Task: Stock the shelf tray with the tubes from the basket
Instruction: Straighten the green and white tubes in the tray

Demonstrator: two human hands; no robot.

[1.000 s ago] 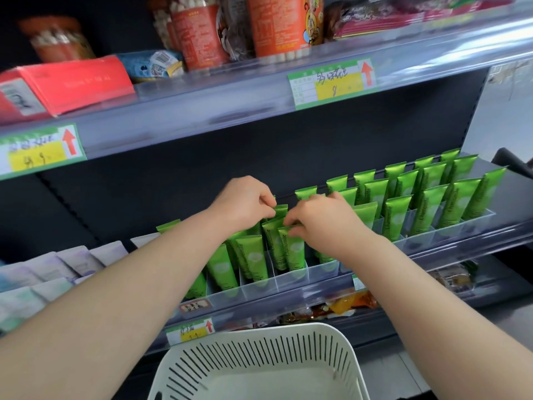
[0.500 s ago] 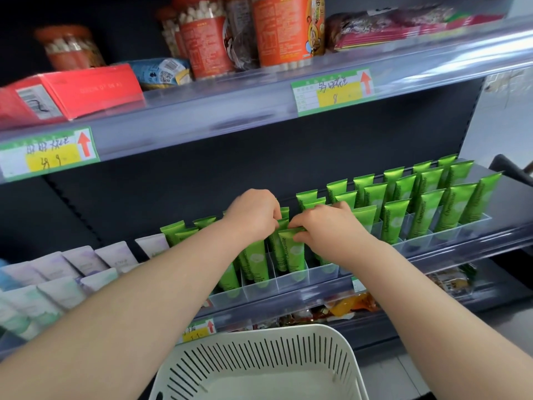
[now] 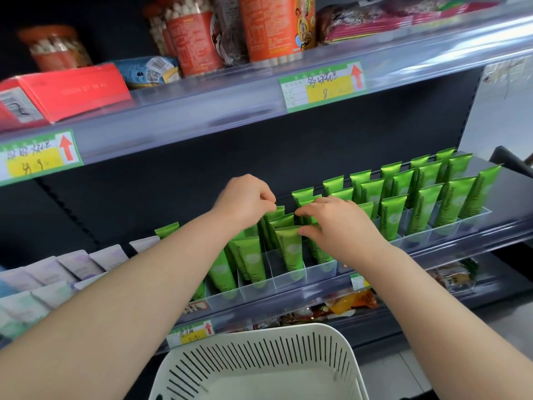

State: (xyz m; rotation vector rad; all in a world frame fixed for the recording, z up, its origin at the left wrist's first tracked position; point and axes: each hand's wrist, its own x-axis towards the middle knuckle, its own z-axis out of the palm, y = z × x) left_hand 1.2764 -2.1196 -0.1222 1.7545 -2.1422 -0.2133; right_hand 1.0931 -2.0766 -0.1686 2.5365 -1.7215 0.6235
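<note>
The green tubes [image 3: 290,252] stand in the clear shelf tray [image 3: 317,269]. Their long axis is nearly upright, leaning to 12 o'clock, with the flat ends up. The left hand [image 3: 245,200] pinches one tube top. The right hand [image 3: 340,226], at its 3 o'clock, pinches neighbouring tops. The white basket [image 3: 259,330] waits at 6 o'clock, under the dark store shelf [image 3: 173,174].

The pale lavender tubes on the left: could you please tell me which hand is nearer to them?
Left. The left hand is right of the pale lavender tubes, among the green tubes; the right hand is farther right.
</note>
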